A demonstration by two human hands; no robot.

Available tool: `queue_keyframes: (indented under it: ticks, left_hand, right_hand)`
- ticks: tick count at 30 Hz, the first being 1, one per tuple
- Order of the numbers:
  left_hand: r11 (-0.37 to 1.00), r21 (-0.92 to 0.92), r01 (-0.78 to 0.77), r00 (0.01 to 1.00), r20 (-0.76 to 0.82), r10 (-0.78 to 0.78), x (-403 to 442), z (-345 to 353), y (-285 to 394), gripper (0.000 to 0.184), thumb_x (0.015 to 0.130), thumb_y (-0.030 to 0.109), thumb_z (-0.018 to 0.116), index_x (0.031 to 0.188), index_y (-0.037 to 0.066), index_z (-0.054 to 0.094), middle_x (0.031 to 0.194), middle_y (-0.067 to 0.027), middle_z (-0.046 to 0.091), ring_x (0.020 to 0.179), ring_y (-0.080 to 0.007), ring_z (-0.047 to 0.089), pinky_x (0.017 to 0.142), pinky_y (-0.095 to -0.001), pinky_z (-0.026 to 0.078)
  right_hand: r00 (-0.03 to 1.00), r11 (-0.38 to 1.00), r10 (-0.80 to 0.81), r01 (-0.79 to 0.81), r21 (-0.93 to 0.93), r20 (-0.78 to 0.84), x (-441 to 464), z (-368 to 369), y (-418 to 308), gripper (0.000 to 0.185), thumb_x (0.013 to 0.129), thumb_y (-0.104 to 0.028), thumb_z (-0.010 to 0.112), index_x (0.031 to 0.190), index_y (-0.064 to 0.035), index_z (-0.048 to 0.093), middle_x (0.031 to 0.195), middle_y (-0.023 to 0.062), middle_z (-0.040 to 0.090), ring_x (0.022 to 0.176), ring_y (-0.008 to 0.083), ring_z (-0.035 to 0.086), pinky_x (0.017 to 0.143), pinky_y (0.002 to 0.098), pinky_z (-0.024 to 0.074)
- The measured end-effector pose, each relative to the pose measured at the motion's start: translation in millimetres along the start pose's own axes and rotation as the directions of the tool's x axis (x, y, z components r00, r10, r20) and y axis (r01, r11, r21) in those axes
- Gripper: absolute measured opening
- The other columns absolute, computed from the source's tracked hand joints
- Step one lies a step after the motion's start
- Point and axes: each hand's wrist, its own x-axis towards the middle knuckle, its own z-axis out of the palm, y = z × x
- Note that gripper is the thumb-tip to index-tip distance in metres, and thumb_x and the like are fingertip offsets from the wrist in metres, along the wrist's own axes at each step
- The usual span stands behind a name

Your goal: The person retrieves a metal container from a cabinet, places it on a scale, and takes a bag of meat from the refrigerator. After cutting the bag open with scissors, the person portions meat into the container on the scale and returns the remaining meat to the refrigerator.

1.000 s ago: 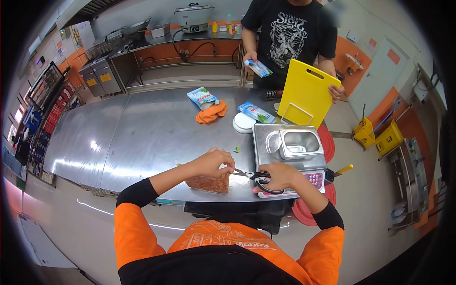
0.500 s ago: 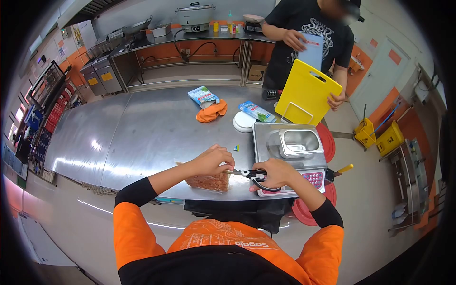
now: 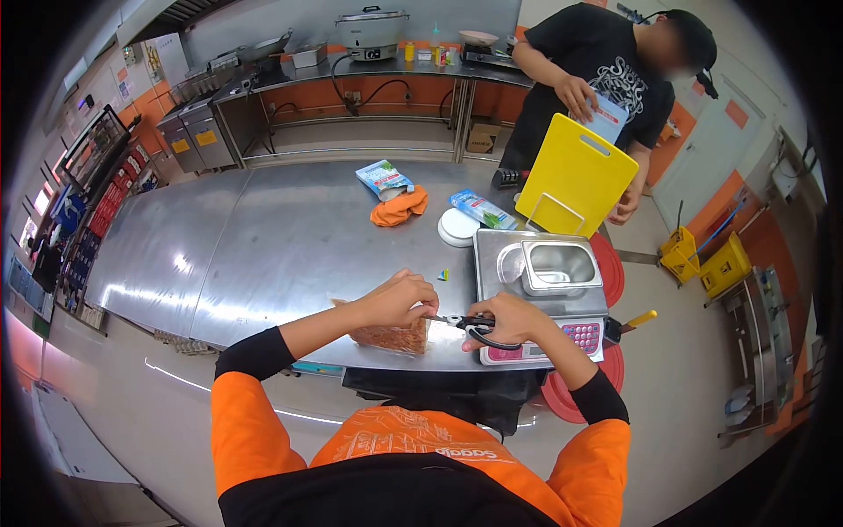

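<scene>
My right hand (image 3: pixel 505 321) is closed round the black handles of a pair of scissors (image 3: pixel 480 327), whose blades point left to the upper corner of a clear plastic bag. That bag (image 3: pixel 391 337), filled with something reddish-brown, stands at the table's near edge. My left hand (image 3: pixel 399 297) pinches the bag's top edge close to the blade tips, and the forearm covers part of it. Just right of the scissors is a weighing scale (image 3: pixel 575 332) with a small steel container (image 3: pixel 560 269) on its platform. A small green-yellow scrap (image 3: pixel 443 275) lies beyond my hands.
The steel table (image 3: pixel 263 246) bears an orange cloth (image 3: pixel 399 205), blue packets (image 3: pixel 385 179), a white lid (image 3: pixel 457 227) and a yellow cutting board (image 3: pixel 577 176) in a wire rack. Across the table a person (image 3: pixel 606 70) in black holds a light-blue packet. Red stools (image 3: pixel 584 382) flank the scale.
The view has shifted slightly, so the table things appear a little farther right. Across the table, the person has leaned lower with the blue packet behind the board. My hands keep nearly the same pose.
</scene>
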Motion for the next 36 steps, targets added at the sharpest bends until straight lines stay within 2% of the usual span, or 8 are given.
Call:
queue_keyframes:
  ticks: [3, 9, 15, 18, 27, 30, 33, 36]
  left_hand:
    - [0.999, -0.031, 0.015, 1.000, 0.021, -0.015, 0.5, 0.4, 0.6, 0.009, 0.081, 0.017, 0.059, 0.083, 0.009, 0.062, 0.082, 0.0002, 0.062, 0.085, -0.0178, 0.054, 0.085, -0.0336, 0.033]
    - [0.992, -0.097, 0.082, 0.997, 0.003, -0.082, -3.7, -1.0, -2.0, 0.010, 0.082, 0.017, 0.058, 0.084, 0.009, 0.063, 0.083, -0.0015, 0.063, 0.084, -0.0190, 0.056, 0.087, -0.0345, 0.034]
    - [0.967, -0.229, 0.112, 0.990, -0.058, -0.129, -6.6, 0.1, -9.1, 0.011, 0.081, 0.015, 0.058, 0.083, 0.006, 0.063, 0.080, -0.0047, 0.064, 0.078, -0.0222, 0.058, 0.082, -0.0365, 0.039]
    - [0.976, -0.213, 0.043, 0.988, -0.137, -0.074, -8.1, -0.3, -8.1, 0.010, 0.077, 0.011, 0.059, 0.080, 0.002, 0.063, 0.076, -0.0102, 0.064, 0.074, -0.0265, 0.061, 0.070, -0.0348, 0.046]
    - [0.951, -0.289, 0.109, 0.981, -0.123, -0.149, -12.0, -0.5, -10.2, 0.012, 0.078, 0.010, 0.058, 0.083, 0.000, 0.062, 0.077, -0.0124, 0.064, 0.075, -0.0267, 0.060, 0.070, -0.0346, 0.046]
    - [0.963, -0.248, 0.103, 0.980, -0.141, -0.141, -9.3, 1.6, -9.2, 0.013, 0.079, 0.010, 0.058, 0.083, -0.001, 0.062, 0.077, -0.0129, 0.063, 0.074, -0.0267, 0.060, 0.070, -0.0344, 0.046]
    - [0.944, -0.295, 0.150, 0.973, -0.125, -0.194, -9.9, 4.1, -13.6, 0.010, 0.080, 0.011, 0.058, 0.082, 0.002, 0.061, 0.079, -0.0100, 0.063, 0.076, -0.0267, 0.059, 0.075, -0.0361, 0.043]
    - [0.949, -0.272, 0.156, 0.967, -0.155, -0.203, -10.6, 2.6, -11.2, 0.013, 0.080, 0.011, 0.058, 0.084, -0.001, 0.063, 0.077, -0.0140, 0.063, 0.072, -0.0270, 0.060, 0.068, -0.0338, 0.046]
  right_hand:
    - [0.995, 0.996, -0.082, 0.084, 0.029, -0.064, 4.8, 9.5, 1.3, 0.058, 0.060, -0.056, 0.073, 0.086, -0.0050, 0.066, 0.056, 0.0086, 0.057, 0.053, 0.0256, 0.055, 0.052, 0.0351, 0.0410]
    - [0.999, 0.999, -0.025, 0.027, 0.040, -0.036, 11.8, 6.1, -6.3, 0.069, 0.054, -0.066, 0.069, 0.086, -0.0059, 0.067, 0.061, 0.0119, 0.060, 0.063, 0.0303, 0.060, 0.058, 0.0387, 0.0446]
    - [1.000, 1.000, -0.012, 0.012, 0.000, 0.003, 22.4, -0.5, -11.7, 0.069, 0.053, -0.066, 0.070, 0.087, -0.0061, 0.067, 0.063, 0.0111, 0.060, 0.063, 0.0298, 0.060, 0.058, 0.0386, 0.0444]
    - [1.000, 1.000, -0.025, 0.025, -0.015, 0.015, 24.9, -4.8, -15.2, 0.068, 0.053, -0.066, 0.070, 0.087, -0.0062, 0.067, 0.064, 0.0116, 0.061, 0.064, 0.0298, 0.060, 0.058, 0.0389, 0.0444]
    - [0.993, 0.992, -0.111, 0.110, -0.064, -0.027, 31.1, -3.5, -15.6, 0.063, 0.057, -0.064, 0.069, 0.088, -0.0093, 0.067, 0.058, 0.0089, 0.059, 0.058, 0.0288, 0.058, 0.055, 0.0375, 0.0431]
    - [0.999, 0.998, -0.003, 0.006, -0.063, 0.044, 34.8, -4.6, -22.5, 0.067, 0.054, -0.068, 0.067, 0.083, -0.0075, 0.068, 0.066, 0.0137, 0.062, 0.066, 0.0316, 0.061, 0.063, 0.0393, 0.0472]
    - [0.999, 0.996, -0.034, 0.036, -0.080, 0.023, 35.8, -6.5, -23.7, 0.068, 0.054, -0.069, 0.067, 0.082, -0.0074, 0.068, 0.068, 0.0146, 0.062, 0.067, 0.0317, 0.061, 0.063, 0.0395, 0.0474]
    - [1.000, 0.999, -0.010, 0.011, -0.053, 0.020, 36.0, -6.7, -27.2, 0.068, 0.054, -0.069, 0.067, 0.082, -0.0072, 0.068, 0.069, 0.0151, 0.062, 0.069, 0.0320, 0.061, 0.064, 0.0398, 0.0474]
